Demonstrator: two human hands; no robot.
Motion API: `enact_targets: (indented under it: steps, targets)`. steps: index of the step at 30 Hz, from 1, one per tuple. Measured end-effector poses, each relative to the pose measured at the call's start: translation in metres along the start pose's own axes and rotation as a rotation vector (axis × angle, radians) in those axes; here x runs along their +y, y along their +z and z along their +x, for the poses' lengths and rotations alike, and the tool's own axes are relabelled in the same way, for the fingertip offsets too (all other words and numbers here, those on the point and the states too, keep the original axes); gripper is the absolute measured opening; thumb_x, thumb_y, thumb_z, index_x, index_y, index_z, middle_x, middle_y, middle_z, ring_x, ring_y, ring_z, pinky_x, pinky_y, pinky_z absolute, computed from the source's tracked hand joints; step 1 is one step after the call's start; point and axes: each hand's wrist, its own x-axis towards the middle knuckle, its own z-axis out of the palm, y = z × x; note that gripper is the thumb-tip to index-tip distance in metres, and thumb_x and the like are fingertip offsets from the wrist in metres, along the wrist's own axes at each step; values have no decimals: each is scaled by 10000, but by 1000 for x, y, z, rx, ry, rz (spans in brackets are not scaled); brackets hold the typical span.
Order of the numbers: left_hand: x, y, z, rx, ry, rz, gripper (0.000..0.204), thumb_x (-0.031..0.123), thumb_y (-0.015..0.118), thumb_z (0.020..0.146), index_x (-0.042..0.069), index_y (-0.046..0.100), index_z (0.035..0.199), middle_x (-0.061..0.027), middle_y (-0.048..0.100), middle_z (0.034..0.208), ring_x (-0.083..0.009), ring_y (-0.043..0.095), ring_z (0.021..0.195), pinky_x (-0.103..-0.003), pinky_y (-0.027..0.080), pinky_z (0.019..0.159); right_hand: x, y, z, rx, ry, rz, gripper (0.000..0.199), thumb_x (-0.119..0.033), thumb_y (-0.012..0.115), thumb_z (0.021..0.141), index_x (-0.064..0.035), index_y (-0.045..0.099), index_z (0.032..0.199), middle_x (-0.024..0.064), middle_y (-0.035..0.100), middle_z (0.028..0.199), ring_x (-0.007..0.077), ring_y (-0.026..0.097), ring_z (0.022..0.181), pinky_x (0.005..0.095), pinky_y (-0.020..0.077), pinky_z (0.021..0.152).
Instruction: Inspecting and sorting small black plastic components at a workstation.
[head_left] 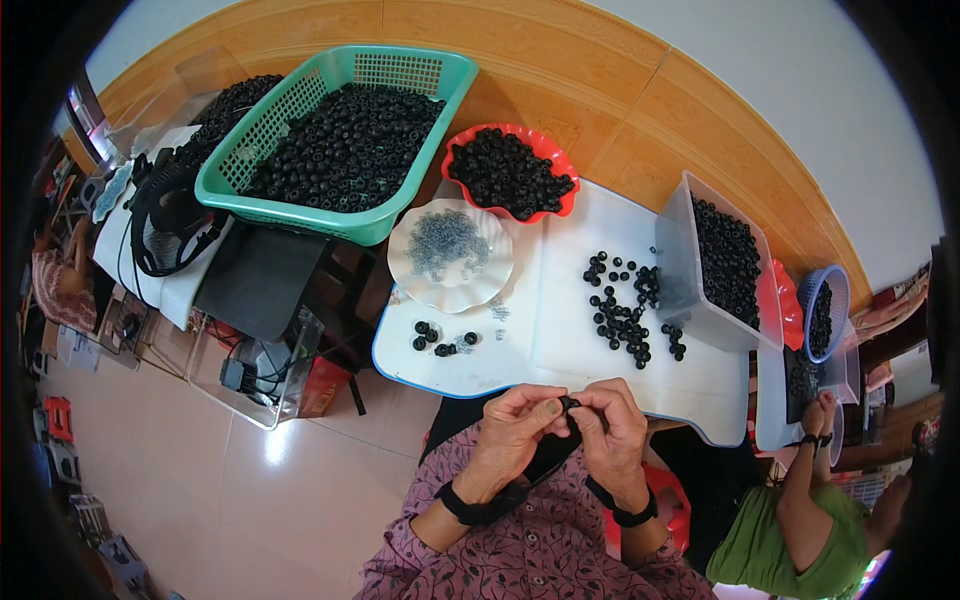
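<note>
Just past the table's near edge, over my lap, my left hand and my right hand meet. A small black round part is pinched between their fingertips; the fingers cover much of it. Ahead on the white table, a loose group of black ring-like parts lies to the right. Several more black parts sit at the left, beside a few small clear pieces. Behind these stands a white scalloped plate bearing many tiny clear pieces.
A green basket and a red scalloped bowl, both full of black parts, stand at the back. A clear plastic bin of them is at right, near a purple basket. A person in green sits at right.
</note>
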Motion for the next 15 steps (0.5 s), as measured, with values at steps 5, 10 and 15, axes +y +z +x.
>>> enact_targets:
  steps: [5, 10, 15]
  targets:
    - [3, 4, -2, 64, 6, 95, 173, 11, 622, 905, -45, 653, 1067, -122, 679, 907, -163, 655, 740, -311, 588, 692, 0, -2, 2, -14, -47, -70, 149, 63, 655, 825, 13, 592, 951, 125, 577, 872, 208, 617, 699, 286, 504, 600]
    - [9, 7, -4, 52, 17, 203, 199, 20, 575, 939, -58, 641, 1110, -135, 678, 895, -180, 662, 740, -307, 586, 719, -5, -4, 4, -47, -94, -113, 176, 77, 647, 817, 11, 585, 968, 132, 579, 874, 221, 620, 695, 297, 509, 598]
    - [15, 9, -6, 45, 17, 280, 207, 25, 543, 958, -65, 628, 1124, -139, 680, 883, -198, 681, 767, -311, 585, 744, -7, -4, 6, -56, -106, -117, 190, 88, 647, 806, 15, 582, 969, 139, 579, 873, 231, 625, 701, 304, 513, 596]
